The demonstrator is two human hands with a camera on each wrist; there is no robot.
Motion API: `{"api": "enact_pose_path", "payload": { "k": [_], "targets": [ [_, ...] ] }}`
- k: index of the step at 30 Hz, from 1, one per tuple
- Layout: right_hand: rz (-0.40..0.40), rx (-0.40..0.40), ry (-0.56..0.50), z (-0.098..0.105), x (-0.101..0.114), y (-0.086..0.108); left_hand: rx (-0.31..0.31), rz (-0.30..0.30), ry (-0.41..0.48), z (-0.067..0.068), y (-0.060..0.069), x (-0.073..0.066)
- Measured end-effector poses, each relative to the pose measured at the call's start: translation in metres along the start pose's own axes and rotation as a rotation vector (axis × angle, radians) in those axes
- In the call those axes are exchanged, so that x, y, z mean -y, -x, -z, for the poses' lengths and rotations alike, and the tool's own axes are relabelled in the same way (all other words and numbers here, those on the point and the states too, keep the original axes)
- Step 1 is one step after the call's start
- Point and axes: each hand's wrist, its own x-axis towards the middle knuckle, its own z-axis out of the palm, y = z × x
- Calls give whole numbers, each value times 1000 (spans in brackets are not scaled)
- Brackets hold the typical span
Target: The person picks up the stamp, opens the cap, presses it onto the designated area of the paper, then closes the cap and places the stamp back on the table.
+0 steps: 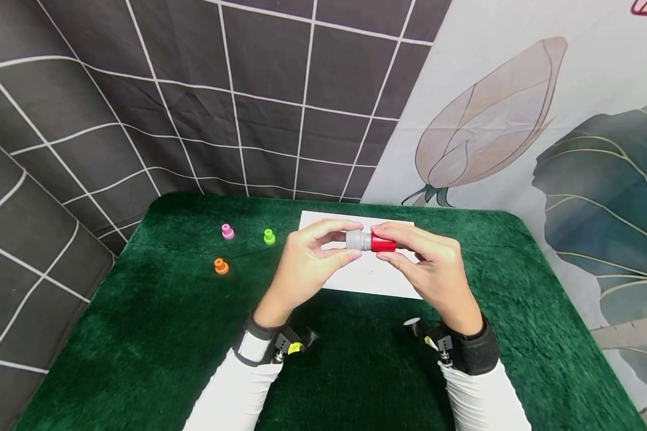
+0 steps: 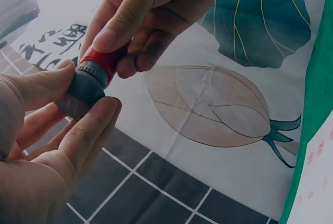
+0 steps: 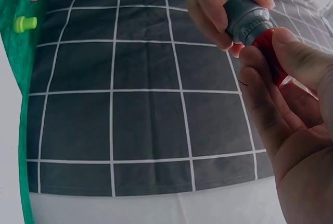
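Observation:
Above the white paper [image 1: 393, 285], both hands hold a small two-part stamp [image 1: 358, 240], level and end to end between them. My left hand [image 1: 302, 263] pinches its grey end with thumb and fingers. On the other side, my right hand [image 1: 437, 263] grips the red end [image 1: 383, 242]. A ribbed grey collar shows where the two parts meet in the left wrist view, and grey and red still sit together there. Small reddish printed marks dot the paper [image 2: 312, 187]. Fingers cover part of the red piece.
Three small knobbed pieces stand left of the paper on the green cloth [image 1: 156, 335]: pink [image 1: 227, 231], green [image 1: 269, 237] and orange [image 1: 221, 266]. A dark tile-patterned curtain [image 1: 264, 66] and a white leaf-patterned one [image 1: 480, 120] hang behind the table.

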Motion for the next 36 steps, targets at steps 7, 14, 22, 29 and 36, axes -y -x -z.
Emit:
{"api": "enact_pose_path", "payload": {
  "k": [7, 14, 22, 29, 36],
  "targets": [
    [23, 1, 7, 0, 1, 1, 1, 27, -1, 2, 0, -2],
    [49, -5, 9, 0, 0, 1, -12, 47, 16, 5, 1, 0],
    [-58, -130, 75, 33, -4, 6, -224, -35, -16, 44, -1, -11],
    [-90, -92, 137, 39, -5, 5, -220, -54, 7, 55, 0, -17],
    [-97, -2, 277, 40, -6, 5, -205, -52, 7, 52, -1, -17]
  ]
}}
